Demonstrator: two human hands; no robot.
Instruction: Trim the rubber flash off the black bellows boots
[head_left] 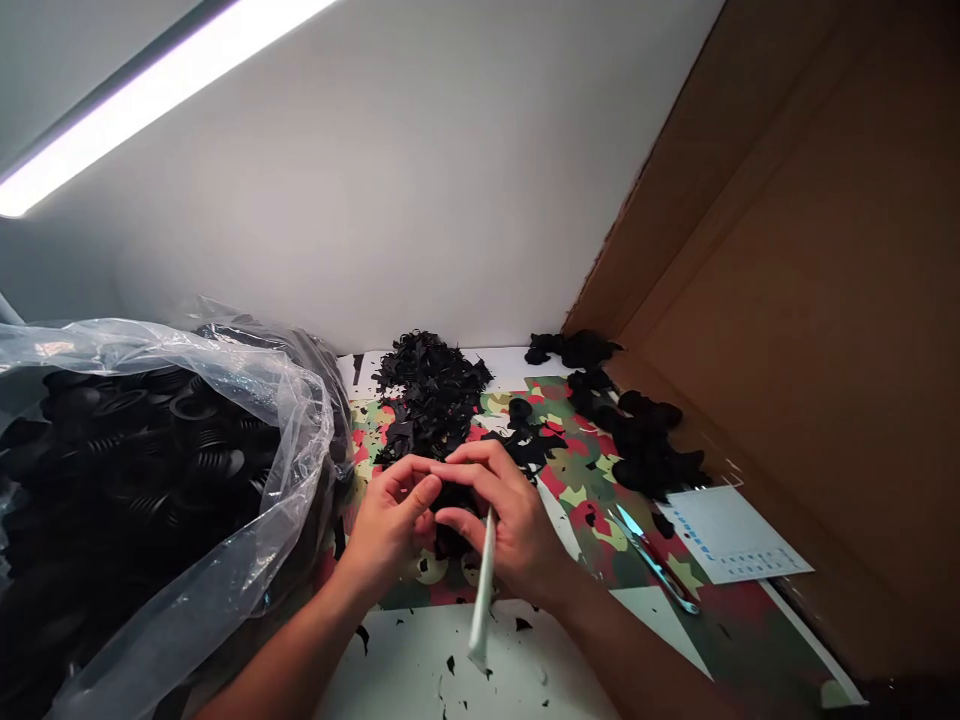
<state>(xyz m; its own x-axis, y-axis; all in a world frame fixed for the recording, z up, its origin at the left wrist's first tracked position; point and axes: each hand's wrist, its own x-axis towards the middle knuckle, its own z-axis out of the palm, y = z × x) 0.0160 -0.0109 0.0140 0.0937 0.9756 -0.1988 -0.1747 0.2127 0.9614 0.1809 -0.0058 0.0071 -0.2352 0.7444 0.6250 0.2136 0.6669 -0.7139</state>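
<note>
My left hand [397,520] and my right hand [510,515] meet over the middle of the table, fingertips close together. Between them shows a black rubber piece [454,497], mostly covered by the fingers, and my left hand is closed on it. A slim tool with a white handle [484,595] is held in my right hand, its handle slanting down towards me. The tool's working end is hidden behind the fingers. Just beyond the hands lies a heap of black rubber scraps [431,400].
At left, a clear plastic bag [300,400] bulges with ribbed black rubber parts [142,440]. More black pieces [649,440] lie along a cardboard wall [810,300] at right. A pointed metal tool [656,567] and a white printed card [739,535] rest on the camouflage-patterned sheet [577,470].
</note>
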